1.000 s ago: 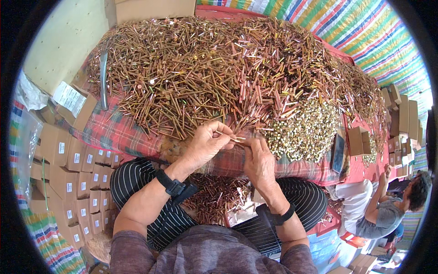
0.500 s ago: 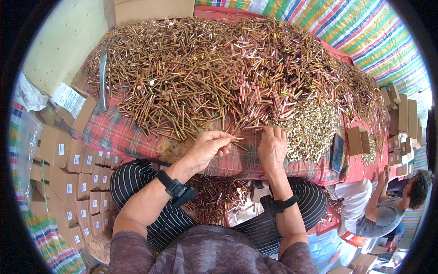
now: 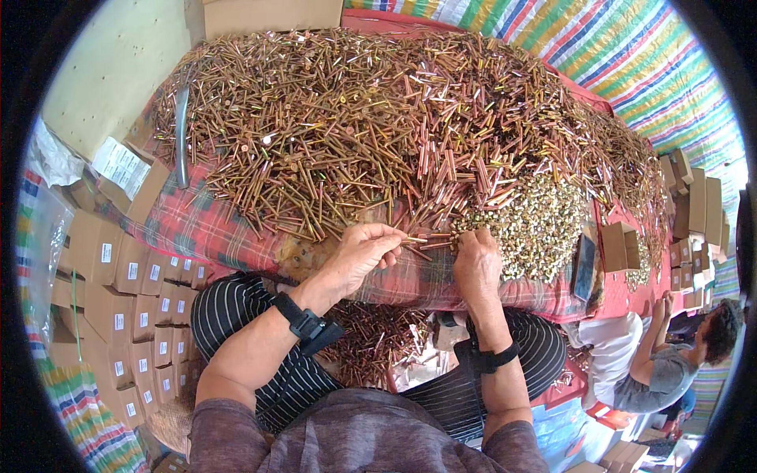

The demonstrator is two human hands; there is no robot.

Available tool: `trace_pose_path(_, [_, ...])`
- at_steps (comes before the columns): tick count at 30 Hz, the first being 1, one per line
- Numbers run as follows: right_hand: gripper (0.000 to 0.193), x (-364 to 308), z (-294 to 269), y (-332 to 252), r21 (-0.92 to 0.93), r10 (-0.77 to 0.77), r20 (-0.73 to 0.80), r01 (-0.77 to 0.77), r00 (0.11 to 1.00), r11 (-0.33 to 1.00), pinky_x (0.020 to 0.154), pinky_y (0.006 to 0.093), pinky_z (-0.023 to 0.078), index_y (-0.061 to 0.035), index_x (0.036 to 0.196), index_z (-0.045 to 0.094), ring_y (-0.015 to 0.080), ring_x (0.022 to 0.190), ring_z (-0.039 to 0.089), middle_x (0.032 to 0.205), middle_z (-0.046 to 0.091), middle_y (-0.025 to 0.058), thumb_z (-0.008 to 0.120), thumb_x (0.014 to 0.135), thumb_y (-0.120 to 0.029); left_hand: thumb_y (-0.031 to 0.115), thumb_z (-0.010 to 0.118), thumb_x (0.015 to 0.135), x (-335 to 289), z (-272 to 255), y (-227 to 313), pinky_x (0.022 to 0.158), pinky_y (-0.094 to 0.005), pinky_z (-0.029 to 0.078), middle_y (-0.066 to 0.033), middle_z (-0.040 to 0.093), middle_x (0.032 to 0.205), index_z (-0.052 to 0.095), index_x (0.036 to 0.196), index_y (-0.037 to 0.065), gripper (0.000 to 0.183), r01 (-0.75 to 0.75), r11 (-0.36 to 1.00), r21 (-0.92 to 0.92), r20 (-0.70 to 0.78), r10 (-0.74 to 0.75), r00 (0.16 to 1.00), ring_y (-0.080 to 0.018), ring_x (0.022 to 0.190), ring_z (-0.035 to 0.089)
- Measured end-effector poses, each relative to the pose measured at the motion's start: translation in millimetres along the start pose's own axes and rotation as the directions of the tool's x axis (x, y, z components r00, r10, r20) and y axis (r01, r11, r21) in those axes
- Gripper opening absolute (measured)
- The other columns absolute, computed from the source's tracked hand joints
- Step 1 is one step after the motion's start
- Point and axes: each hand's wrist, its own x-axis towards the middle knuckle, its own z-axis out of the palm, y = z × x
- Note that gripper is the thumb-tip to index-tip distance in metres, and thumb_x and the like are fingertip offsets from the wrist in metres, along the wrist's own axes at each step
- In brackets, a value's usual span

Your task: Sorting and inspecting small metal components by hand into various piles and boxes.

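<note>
My left hand point(image 3: 369, 251) is closed in a pinch on a thin brass-coloured metal bolt point(image 3: 412, 240), held above the plaid cloth. My right hand point(image 3: 478, 264) has its fingers curled down at the left edge of a pile of small shiny gold and silver metal pieces point(image 3: 540, 232), too small to name surely. Whatever its fingertips hold is hidden. Beyond both hands spreads a large heap of long bolts point(image 3: 315, 134), brassy on the left and more coppery toward the middle. A few loose bolts lie between my hands.
Red plaid cloth point(image 3: 209, 217) covers the near edge of the work surface. A curved metal strip point(image 3: 182, 138) stands at the left. Small cartons point(image 3: 142, 319) are stacked lower left; an open carton point(image 3: 620, 246) and a dark block point(image 3: 584, 268) sit right. Another person point(image 3: 670, 363) works at far right.
My right hand has shifted slightly right and nearer to me, at the small metal pieces. My left hand stays nearly in place, still pinching the bolt.
</note>
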Motion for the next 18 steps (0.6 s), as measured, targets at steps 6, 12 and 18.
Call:
trace_pose_path(6, [0.005, 1, -7, -8, 0.083, -0.012, -0.043, 0.016, 0.999, 0.996, 0.066, 0.044, 0.046, -0.0018, 0.075, 0.055, 0.0335, 0.077, 0.055, 0.08, 0.052, 0.0149, 0.059, 0.076, -0.005, 0.012, 0.056, 0.091, -1, 0, -2, 0.05, -0.0147, 0.041, -0.0005, 0.061, 0.075, 0.064, 0.099, 0.001, 0.016, 0.01, 1.0, 0.018, -0.01, -0.009, 1.0, -0.0043, 0.06, 0.055])
trace_pose_path(12, [0.007, 3, -9, -10, 0.058, -0.046, -0.124, 0.053, 0.991, 0.997, 0.064, 0.043, 0.046, -0.0006, 0.076, 0.055, 0.0346, 0.077, 0.056, 0.08, 0.055, 0.0147, 0.061, 0.075, -0.004, 0.013, 0.057, 0.09, -1, 1, -3, 0.05, -0.0148, 0.041, -0.0004, 0.061, 0.075, 0.064, 0.099, 0.001, 0.016, -0.001, 1.0, 0.0, -0.002, 0.001, 1.0, -0.0042, 0.06, 0.055])
trace_pose_path(18, [0.014, -6, -22, -31, 0.709, 0.08, 0.178, -0.184, 0.981, 0.68, 0.061, 0.0295, 0.048, 0.0011, 0.097, 0.057, 0.0149, 0.069, 0.061, 0.084, 0.063, 0.0102, 0.06, 0.085, -0.006, 0.012, 0.059, 0.088, -7, 5, 2, 0.052, -0.0154, 0.039, 0.0002, 0.061, 0.075, 0.063, 0.1, 0.001, 0.017, -0.024, 1.0, -0.003, 0.006, 0.024, 1.0, -0.0042, 0.062, 0.054])
